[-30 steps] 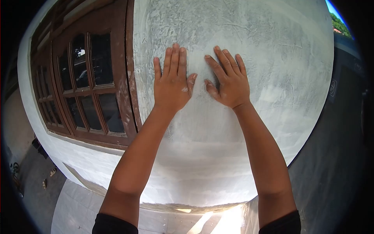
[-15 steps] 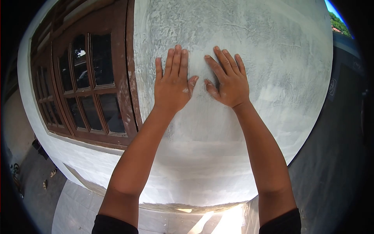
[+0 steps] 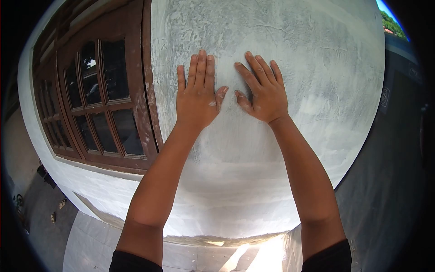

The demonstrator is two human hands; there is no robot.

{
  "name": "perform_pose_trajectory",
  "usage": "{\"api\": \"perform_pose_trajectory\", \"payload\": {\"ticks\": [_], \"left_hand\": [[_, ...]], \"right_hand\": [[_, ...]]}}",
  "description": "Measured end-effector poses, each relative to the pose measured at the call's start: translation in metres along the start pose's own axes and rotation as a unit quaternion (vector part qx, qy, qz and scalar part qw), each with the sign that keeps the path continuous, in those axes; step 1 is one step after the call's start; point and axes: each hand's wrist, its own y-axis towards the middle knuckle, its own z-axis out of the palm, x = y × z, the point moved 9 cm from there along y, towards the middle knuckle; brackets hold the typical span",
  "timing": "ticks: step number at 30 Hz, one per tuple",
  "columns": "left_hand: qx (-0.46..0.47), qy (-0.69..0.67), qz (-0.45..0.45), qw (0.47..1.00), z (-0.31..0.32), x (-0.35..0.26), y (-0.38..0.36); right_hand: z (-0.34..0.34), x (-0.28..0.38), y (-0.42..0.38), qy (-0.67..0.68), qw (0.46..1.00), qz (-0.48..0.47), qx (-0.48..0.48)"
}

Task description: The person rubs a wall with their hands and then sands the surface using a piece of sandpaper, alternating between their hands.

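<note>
Both hands lie against a rough, whitish-grey plastered wall [image 3: 226, 181]. My left hand [image 3: 195, 97] has its fingers stretched upward and its thumb out to the right, with pale residue near the thumb. To its right, my right hand [image 3: 265, 93] rests with fingers spread and pointing up and left. A gap of bare wall separates the two thumbs. Neither hand holds anything. Pale smudges show on the right fingers too.
A brown wooden window frame [image 3: 102, 109] with dark panes is left of my hands. Grey floor tiles [image 3: 181, 255] lie below the wall, with a bright sunlit patch. Sandals [image 3: 62, 204] are on the ground at lower left. A dark surface [image 3: 385, 181] stands at right.
The window and wall appear shifted slightly left in view. Both hands also appear slightly further left, keeping nearly the same pose against the wall.
</note>
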Motion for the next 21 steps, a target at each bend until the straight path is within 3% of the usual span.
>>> {"api": "perform_pose_trajectory", "payload": {"ticks": [6,10,15,19,21], "left_hand": [[0.072,-0.012,-0.01,0.997,0.016,-0.03,-0.108],[0.057,-0.009,0.018,0.998,0.01,-0.016,-0.061],[-0.007,-0.011,-0.027,1.0,-0.004,0.006,-0.011],[0.043,-0.022,-0.037,0.998,0.011,-0.012,-0.074],[0.069,-0.017,0.001,0.997,0.012,-0.022,-0.092]], "right_hand": [[0.001,0.002,-0.001,0.015,1.0,-0.002,0.001],[0.001,0.002,0.0,0.015,1.0,0.004,0.006],[0.0,0.002,-0.001,0.003,1.0,-0.004,0.011],[0.0,0.0,-0.003,0.007,1.0,-0.01,0.005],[0.0,0.001,-0.002,0.006,1.0,-0.006,0.001]]}}
